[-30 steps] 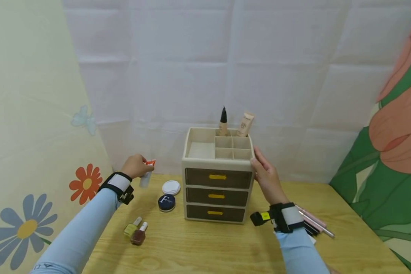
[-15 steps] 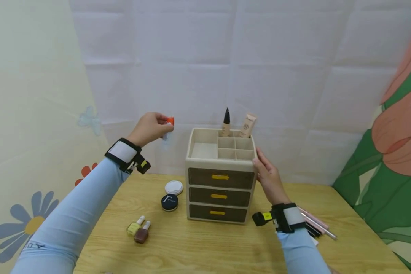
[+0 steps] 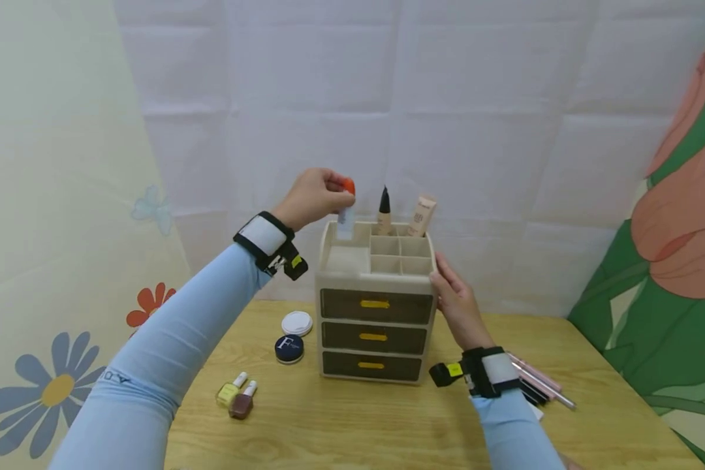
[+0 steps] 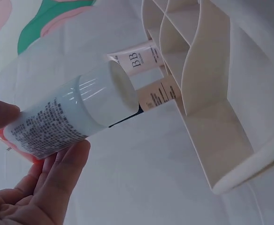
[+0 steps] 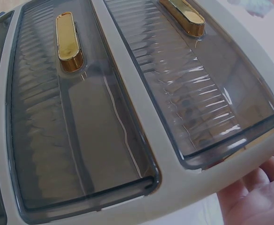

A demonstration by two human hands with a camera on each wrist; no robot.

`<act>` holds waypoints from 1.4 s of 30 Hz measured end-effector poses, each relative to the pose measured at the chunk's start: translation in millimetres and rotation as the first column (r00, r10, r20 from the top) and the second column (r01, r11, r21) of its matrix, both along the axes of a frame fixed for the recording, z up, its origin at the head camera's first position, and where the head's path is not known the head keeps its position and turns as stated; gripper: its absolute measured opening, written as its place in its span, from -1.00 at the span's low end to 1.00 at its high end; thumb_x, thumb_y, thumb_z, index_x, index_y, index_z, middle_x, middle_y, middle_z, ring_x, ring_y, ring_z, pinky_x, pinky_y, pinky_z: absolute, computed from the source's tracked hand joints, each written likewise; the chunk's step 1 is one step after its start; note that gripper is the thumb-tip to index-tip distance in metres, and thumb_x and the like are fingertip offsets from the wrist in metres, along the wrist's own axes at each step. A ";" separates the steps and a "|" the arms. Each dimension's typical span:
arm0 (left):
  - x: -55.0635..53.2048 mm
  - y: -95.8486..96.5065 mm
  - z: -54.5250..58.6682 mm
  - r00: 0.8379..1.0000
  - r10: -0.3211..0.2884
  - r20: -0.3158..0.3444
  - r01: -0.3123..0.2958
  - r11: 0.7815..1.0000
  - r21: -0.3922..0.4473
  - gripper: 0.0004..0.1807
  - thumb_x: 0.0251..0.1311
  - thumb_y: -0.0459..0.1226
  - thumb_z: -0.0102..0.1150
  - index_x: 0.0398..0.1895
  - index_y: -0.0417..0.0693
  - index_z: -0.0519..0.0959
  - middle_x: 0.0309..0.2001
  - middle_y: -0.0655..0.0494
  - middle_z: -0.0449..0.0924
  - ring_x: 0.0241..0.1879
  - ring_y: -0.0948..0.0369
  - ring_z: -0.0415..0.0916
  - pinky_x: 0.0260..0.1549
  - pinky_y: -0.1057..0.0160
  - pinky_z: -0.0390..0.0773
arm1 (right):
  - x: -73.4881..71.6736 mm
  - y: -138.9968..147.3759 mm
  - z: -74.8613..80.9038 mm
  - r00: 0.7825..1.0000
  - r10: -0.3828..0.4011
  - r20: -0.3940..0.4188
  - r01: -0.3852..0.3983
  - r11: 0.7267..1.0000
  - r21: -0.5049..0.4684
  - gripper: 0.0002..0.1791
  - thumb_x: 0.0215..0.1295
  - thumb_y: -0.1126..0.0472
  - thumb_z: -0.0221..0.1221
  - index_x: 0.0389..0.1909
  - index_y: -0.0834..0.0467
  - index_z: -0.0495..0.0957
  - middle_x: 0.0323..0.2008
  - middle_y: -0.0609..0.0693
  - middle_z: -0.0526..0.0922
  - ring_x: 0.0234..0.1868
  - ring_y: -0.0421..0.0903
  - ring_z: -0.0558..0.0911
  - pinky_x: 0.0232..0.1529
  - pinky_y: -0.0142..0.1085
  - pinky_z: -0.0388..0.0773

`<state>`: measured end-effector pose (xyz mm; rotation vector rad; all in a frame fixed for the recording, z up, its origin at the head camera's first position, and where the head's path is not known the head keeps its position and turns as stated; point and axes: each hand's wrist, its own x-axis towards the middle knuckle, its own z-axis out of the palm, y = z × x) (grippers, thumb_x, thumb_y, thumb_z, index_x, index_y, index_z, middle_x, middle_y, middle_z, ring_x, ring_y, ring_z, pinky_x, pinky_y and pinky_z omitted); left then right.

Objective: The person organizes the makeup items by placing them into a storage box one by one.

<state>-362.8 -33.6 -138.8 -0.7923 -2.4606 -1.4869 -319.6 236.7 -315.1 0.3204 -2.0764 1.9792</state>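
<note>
In the head view my left hand [image 3: 317,196] pinches a squeeze tube [image 3: 346,219] by its orange end, cap downward, over the large left compartment of a cream makeup organizer [image 3: 376,281]. The left wrist view shows the tube's printed white body [image 4: 45,124] and pale, translucent cap [image 4: 108,93] between thumb and fingers. My right hand [image 3: 461,307] rests against the organizer's right side, thumb at the front corner. Its fingers [image 5: 256,187] show beside the drawers in the right wrist view. A beige bottle with a pointed black cap [image 3: 384,212] and a BB cream tube [image 3: 422,215] stand in the back compartments.
Left of the organizer lie a white round compact [image 3: 296,323], a dark blue compact [image 3: 289,349], and yellow [image 3: 228,393] and dark red [image 3: 241,406] nail polish bottles. Several slim pink, silver and black items [image 3: 543,382] lie by my right wrist. A white cloth [image 3: 476,130] hangs behind.
My left hand has lifted the squeeze tube from low over the left of the table and carried it right to above the organizer. The right hand stays at the organizer's side.
</note>
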 end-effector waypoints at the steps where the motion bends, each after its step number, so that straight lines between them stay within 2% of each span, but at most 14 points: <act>1: -1.0 4.5 -0.8 1.000 -0.018 0.005 0.018 1.000 0.006 -0.65 0.18 -0.38 0.19 0.03 -0.34 0.48 -0.12 -0.14 0.57 -0.17 0.06 0.56 -0.23 0.26 0.60 | 0.2 -0.3 -0.2 1.000 0.003 -0.007 -0.003 1.000 -0.003 -0.31 0.49 -0.08 -0.06 0.54 -0.05 -0.04 0.51 -0.09 -0.05 0.46 -0.01 0.06 0.30 0.08 0.16; 5: -5.8 21.4 -5.8 0.998 -0.064 0.018 0.064 0.998 0.001 -0.63 0.18 -0.41 0.20 0.05 -0.36 0.46 -0.11 -0.16 0.56 -0.16 0.05 0.56 -0.19 0.25 0.59 | 0.2 -1.1 -2.0 1.000 0.015 -0.026 -0.015 1.000 -0.007 -0.30 0.50 -0.06 -0.07 0.54 0.01 -0.06 0.52 -0.06 -0.06 0.46 0.02 0.05 0.29 0.10 0.16; 9: -9.3 34.3 -11.5 0.997 -0.073 0.024 0.074 0.996 -0.051 -0.63 0.19 -0.41 0.21 0.06 -0.35 0.44 -0.11 -0.14 0.54 -0.15 0.05 0.55 -0.14 0.18 0.58 | -1.1 -3.8 -3.2 0.999 0.020 -0.025 -0.020 1.000 -0.002 -0.30 0.49 -0.09 -0.06 0.54 -0.01 -0.05 0.52 -0.06 -0.05 0.46 0.02 0.05 0.29 0.13 0.14; 17: -18.8 50.5 -17.1 0.999 -0.043 -0.003 0.042 0.987 -0.154 -0.66 0.15 -0.37 0.27 -0.03 -0.30 0.47 -0.15 -0.07 0.55 -0.19 0.09 0.52 -0.23 0.28 0.55 | -3.6 -7.0 -3.5 1.000 0.016 -0.019 -0.016 1.000 0.000 -0.29 0.48 -0.11 -0.06 0.54 -0.03 -0.05 0.52 -0.06 -0.06 0.46 0.03 0.05 0.29 0.14 0.14; 26: -30.9 58.2 -23.4 1.000 -0.009 0.007 0.011 0.963 -0.268 -0.67 0.15 -0.34 0.29 -0.07 -0.30 0.47 -0.15 -0.06 0.54 -0.22 0.12 0.51 -0.28 0.30 0.53 | -6.8 -10.9 -1.3 1.000 0.026 -0.013 -0.026 1.000 0.002 -0.31 0.50 -0.07 -0.07 0.54 -0.05 -0.06 0.52 -0.09 -0.07 0.46 0.00 0.04 0.30 0.12 0.13; 33: -39.2 59.4 -32.4 1.000 -0.024 0.018 0.028 0.938 -0.346 -0.77 0.15 -0.35 0.29 -0.18 -0.29 0.55 -0.24 -0.05 0.59 -0.32 0.16 0.49 -0.34 0.33 0.50 | -7.7 -13.2 -2.2 1.000 0.029 0.008 -0.029 1.000 -0.003 -0.33 0.50 -0.08 -0.07 0.53 -0.12 -0.03 0.51 -0.12 -0.05 0.46 -0.02 0.05 0.30 0.12 0.12; 42: -41.8 57.5 -39.5 0.999 -0.039 0.023 0.045 0.930 -0.366 -0.80 0.15 -0.34 0.29 -0.22 -0.29 0.57 -0.28 -0.05 0.59 -0.34 0.17 0.46 -0.36 0.33 0.48 | -4.9 -15.2 0.3 1.000 0.021 0.014 -0.021 1.000 0.008 -0.36 0.50 -0.09 -0.08 0.52 -0.17 -0.01 0.51 -0.16 -0.04 0.46 -0.03 0.04 0.31 0.14 0.10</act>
